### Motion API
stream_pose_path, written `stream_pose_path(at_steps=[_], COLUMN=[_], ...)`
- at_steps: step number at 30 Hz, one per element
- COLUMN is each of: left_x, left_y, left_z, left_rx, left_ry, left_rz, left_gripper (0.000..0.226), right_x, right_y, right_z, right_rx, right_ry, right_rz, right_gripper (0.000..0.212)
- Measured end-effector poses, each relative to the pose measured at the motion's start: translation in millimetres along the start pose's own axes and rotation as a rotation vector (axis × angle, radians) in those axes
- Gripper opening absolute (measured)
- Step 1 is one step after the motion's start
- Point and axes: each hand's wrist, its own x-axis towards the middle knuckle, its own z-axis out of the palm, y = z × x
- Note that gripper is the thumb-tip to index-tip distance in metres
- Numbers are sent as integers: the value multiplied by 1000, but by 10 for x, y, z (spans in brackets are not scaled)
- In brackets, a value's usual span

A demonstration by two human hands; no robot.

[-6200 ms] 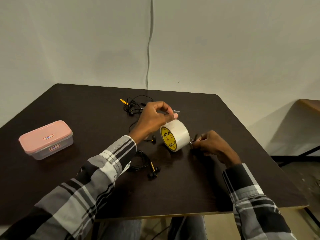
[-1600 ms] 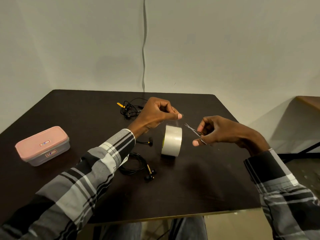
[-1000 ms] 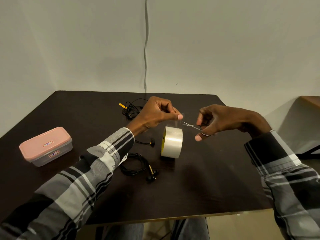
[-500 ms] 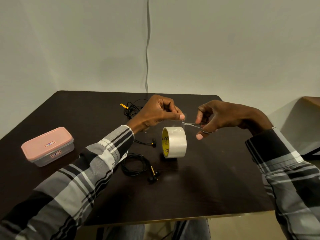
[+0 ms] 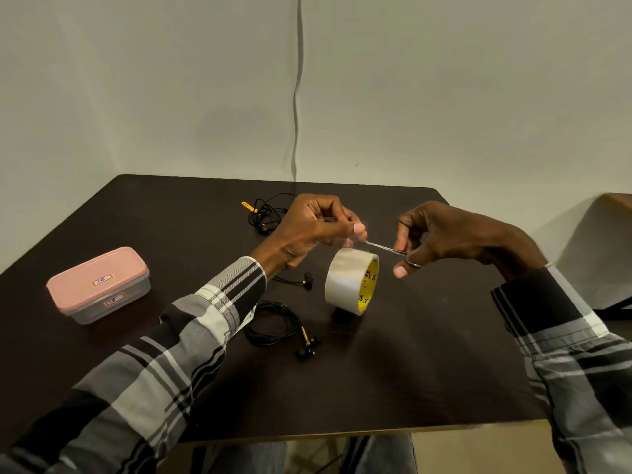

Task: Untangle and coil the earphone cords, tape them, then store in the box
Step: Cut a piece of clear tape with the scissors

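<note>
My left hand (image 5: 318,224) pinches the free end of clear tape pulled up from the tape roll (image 5: 350,280), which hangs tilted just above the dark table (image 5: 427,371). My right hand (image 5: 444,237) grips small scissors (image 5: 386,248), their blades at the tape strip beside my left thumb. A coiled black earphone (image 5: 273,323) with gold-trimmed buds lies near my left sleeve. A tangled earphone (image 5: 265,213) with a yellow tag lies at the back, partly hidden by my left hand. One earbud (image 5: 307,278) lies left of the roll.
A pink-lidded box (image 5: 99,283) stands shut at the table's left. A grey cable (image 5: 297,97) runs down the wall corner behind. Another table edge (image 5: 615,200) shows at far right.
Over the last second the scissors moved left to the tape strip at my left thumb. The roll has lifted and swung so its yellow core faces right.
</note>
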Motion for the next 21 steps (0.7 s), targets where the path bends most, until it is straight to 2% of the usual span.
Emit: stream_pose_path(at_steps=[6,21], left_x=[-5,-41], left_y=[-2,21], left_z=[-8,-6], left_rx=[-76,-16], left_ry=[8,-62], left_rz=[-61,-119], left_gripper=[21,17], right_x=[-72,68], right_y=[89,-10], right_z=[-15,-15], right_rx=[-27,-49], right_ry=[18,-108], right_rz=[4,26], right_gripper=[47,51])
